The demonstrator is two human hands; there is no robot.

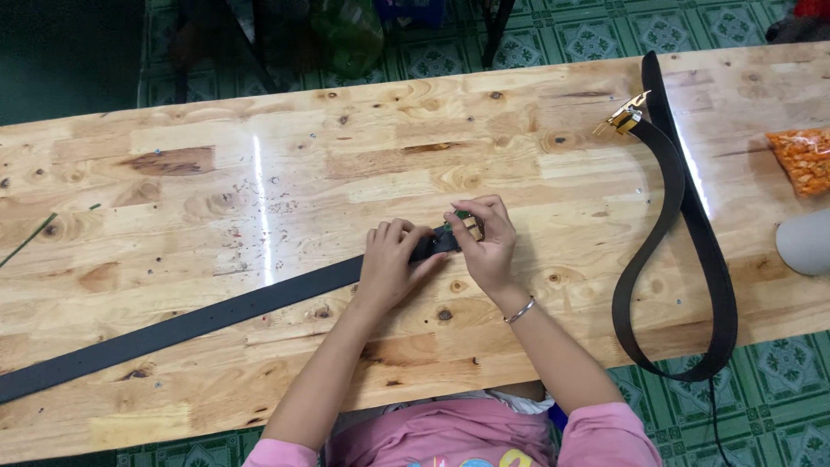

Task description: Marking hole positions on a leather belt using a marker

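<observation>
**Both hands at the end of a black belt strap, mid-desk**

Landmark: the black belt strap (216, 318), lying flat on the wooden desk (259, 173) and running from the desk's lower left edge up to its middle.

Left hand (391, 259): palm down over the strap near its upper right end, fingers curled, pressing it onto the desk. Forearm comes in from the near edge, angled up and right.

Right hand (488, 244): just right of the strap's end, fingers bent inward, tips pinching a small buckle piece (467, 227) at that end. Wrist cocked, silver bangle (520, 310) on it. How firm the pinch is, cannot tell.

The two hands almost touch over the strap's end.

Well right of the strap: a second black belt (683, 251), looped, gold buckle (624, 116) at its far end, loop hanging over the near edge. Beyond that, a bag of orange bits (804, 160).
</observation>
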